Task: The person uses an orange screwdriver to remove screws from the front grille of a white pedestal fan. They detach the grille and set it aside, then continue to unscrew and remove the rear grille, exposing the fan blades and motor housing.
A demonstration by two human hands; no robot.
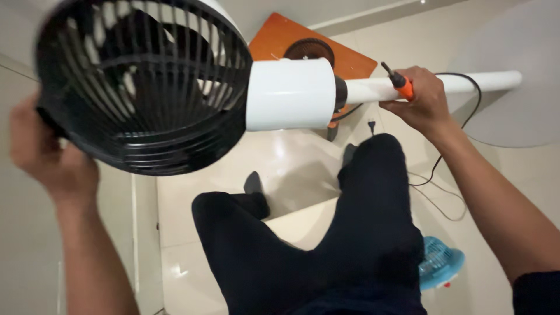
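Head view: left hand (49, 154), blurred, seemingly clasps black fan grille (140, 81); right hand (423, 99) grips orange screwdriver (399, 81) against white pole (484, 83)

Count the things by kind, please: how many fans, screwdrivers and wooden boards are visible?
Fans: 2, the large black-and-white fan and the small blue fan
Screwdrivers: 1, the orange screwdriver
Wooden boards: 1, the wooden board
Total: 4

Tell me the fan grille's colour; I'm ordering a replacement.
Black, clearest in the head view: fan grille.
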